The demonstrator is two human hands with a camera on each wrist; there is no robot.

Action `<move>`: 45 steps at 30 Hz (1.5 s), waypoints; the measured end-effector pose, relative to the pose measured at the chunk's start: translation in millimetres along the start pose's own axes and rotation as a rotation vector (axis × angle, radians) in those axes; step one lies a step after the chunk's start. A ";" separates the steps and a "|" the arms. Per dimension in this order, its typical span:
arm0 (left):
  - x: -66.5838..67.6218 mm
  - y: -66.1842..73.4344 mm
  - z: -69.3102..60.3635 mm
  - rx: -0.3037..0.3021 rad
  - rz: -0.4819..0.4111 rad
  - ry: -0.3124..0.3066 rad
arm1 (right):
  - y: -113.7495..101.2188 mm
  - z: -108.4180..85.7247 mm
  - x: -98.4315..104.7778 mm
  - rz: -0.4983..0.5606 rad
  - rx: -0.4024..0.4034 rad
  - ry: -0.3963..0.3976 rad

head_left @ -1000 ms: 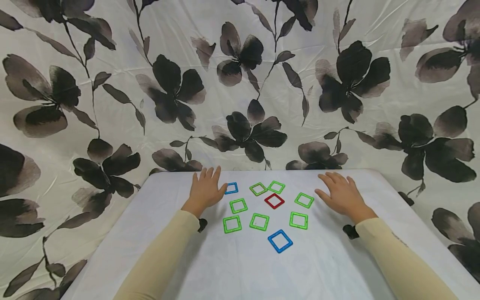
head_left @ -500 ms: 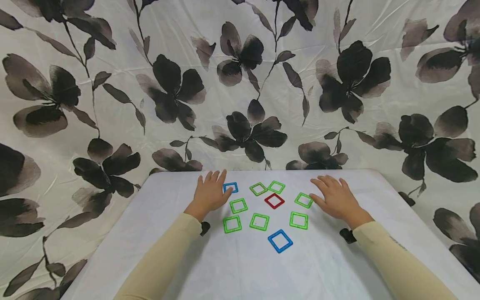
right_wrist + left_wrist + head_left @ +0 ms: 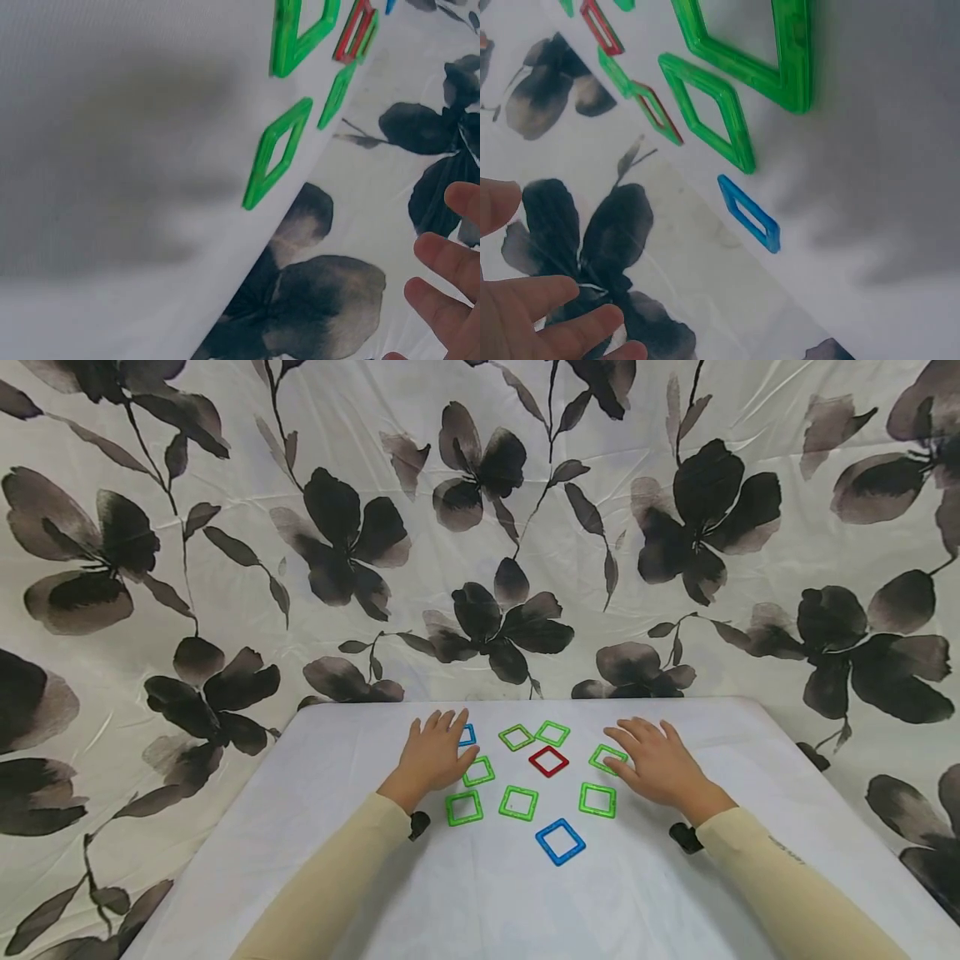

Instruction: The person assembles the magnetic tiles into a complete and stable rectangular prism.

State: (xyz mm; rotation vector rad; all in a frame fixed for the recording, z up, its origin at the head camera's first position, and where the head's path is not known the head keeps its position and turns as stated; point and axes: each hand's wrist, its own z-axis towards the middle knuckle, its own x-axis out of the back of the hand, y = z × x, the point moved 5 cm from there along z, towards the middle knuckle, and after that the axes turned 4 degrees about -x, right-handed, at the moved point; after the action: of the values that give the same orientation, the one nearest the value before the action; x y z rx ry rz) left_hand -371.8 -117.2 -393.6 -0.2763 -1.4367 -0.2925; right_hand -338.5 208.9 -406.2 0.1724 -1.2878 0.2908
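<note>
Here are both hands, up over the white-covered table (image 3: pixel 442 910). The left hand (image 3: pixel 429 760) hovers palm down, fingers loose and parted, its grip released. In the head view it cuts across part of a small blue square plastic frame (image 3: pixel 473 735), while its thumb overlaps the edge of a bright green square plastic frame (image 3: pixel 491 767). Over to the right hand (image 3: pixel 660 764): also released, fingers spread and slightly bent, its thumb crossing in front of another green frame (image 3: pixel 613 749). The right wrist camera shows these fingers apart from the frames.

Between the hands, a red square plastic frame (image 3: pixel 538 769) lies flat, turned like a diamond. Just beyond it sit two more green frames (image 3: pixel 507 743), corner to corner, touching or nearly so. Nearer the person, a loose row of three green frames (image 3: pixel 516 817), and closest of all a larger-looking blue frame (image 3: pixel 547 852), tilted diamond-wise. Cream sleeves (image 3: pixel 330 877) frame the scene; behind, a white cloth printed with dark flowers (image 3: pixel 491 631).
</note>
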 end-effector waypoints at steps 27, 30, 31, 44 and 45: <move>-14.5 30.3 -9.7 -0.079 -0.019 -0.026 | -35.0 -8.1 -8.5 0.031 0.111 -0.037; -16.4 34.1 -10.7 -0.074 -0.027 -0.058 | -38.3 -9.0 -9.9 0.034 0.129 -0.038; -16.8 35.4 -11.2 -0.075 -0.030 -0.068 | -39.5 -9.3 -10.7 0.035 0.134 -0.040; -26.7 49.8 -12.8 -0.126 -0.072 -0.095 | -52.7 -14.5 -20.3 0.088 0.156 -0.119; -27.4 50.8 -12.7 -0.130 -0.076 -0.094 | -54.0 -15.1 -20.9 0.086 0.160 -0.124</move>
State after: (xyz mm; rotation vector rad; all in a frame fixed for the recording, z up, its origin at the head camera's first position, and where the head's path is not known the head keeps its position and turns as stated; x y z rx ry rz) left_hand -344.8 -73.6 -422.9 -0.3454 -1.5256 -0.4413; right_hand -313.3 159.4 -428.5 0.2746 -1.3974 0.4629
